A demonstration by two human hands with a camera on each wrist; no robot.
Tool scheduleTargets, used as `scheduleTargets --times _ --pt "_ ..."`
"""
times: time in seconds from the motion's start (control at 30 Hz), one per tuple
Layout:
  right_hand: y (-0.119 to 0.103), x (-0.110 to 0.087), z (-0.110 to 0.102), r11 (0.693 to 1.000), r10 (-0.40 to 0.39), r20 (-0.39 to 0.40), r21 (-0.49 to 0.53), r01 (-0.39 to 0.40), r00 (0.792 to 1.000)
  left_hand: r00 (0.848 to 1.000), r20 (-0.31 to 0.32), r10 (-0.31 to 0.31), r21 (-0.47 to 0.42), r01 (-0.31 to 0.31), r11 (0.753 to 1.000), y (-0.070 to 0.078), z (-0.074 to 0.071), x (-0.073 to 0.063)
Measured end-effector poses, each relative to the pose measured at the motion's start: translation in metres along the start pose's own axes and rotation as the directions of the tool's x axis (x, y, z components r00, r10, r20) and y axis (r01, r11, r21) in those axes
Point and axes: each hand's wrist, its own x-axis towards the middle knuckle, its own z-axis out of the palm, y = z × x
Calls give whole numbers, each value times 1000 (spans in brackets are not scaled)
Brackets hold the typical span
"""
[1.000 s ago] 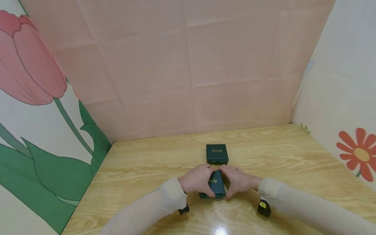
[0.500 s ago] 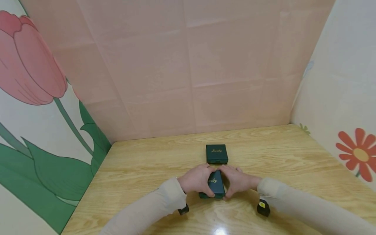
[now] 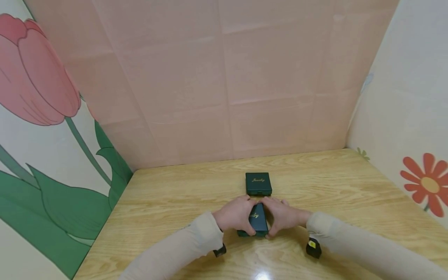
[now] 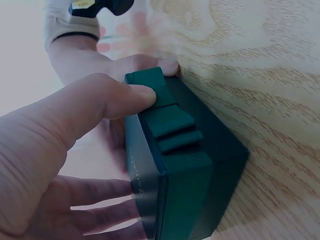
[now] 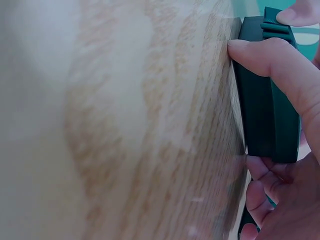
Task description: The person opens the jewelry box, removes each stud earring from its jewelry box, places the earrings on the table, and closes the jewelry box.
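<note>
A dark green jewelry box (image 3: 259, 222) with gold lettering on its lid lies on the wooden table, framed by both hands. My left hand (image 3: 233, 214) grips its left side. In the left wrist view the left thumb presses a green ribbon bow (image 4: 172, 125) on the box's front edge, while the fingers reach along the lid. My right hand (image 3: 285, 215) holds the right side, its thumb by the front corner and its fingertips curled at the back end in the right wrist view. Part of the lettering is hidden behind the left hand.
A second dark green jewelry box (image 3: 258, 182) with matching lettering sits just behind the hands. Black wrist devices hang below both cuffs. The wooden table (image 3: 175, 190) meets a pink wall covering (image 3: 224, 97) at the back, with flower-printed panels at left and right.
</note>
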Motion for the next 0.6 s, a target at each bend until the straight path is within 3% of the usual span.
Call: scheduleTargets --times 0.3,0.6 --pt "1 0 0 1000 -2 -2 -2 2 1000 1000 13 -1 38 0 999 2 0 2" --pt "1 0 -1 1000 0 3 -9 0 1000 999 44 -16 0 16 1000 2 -2 2"
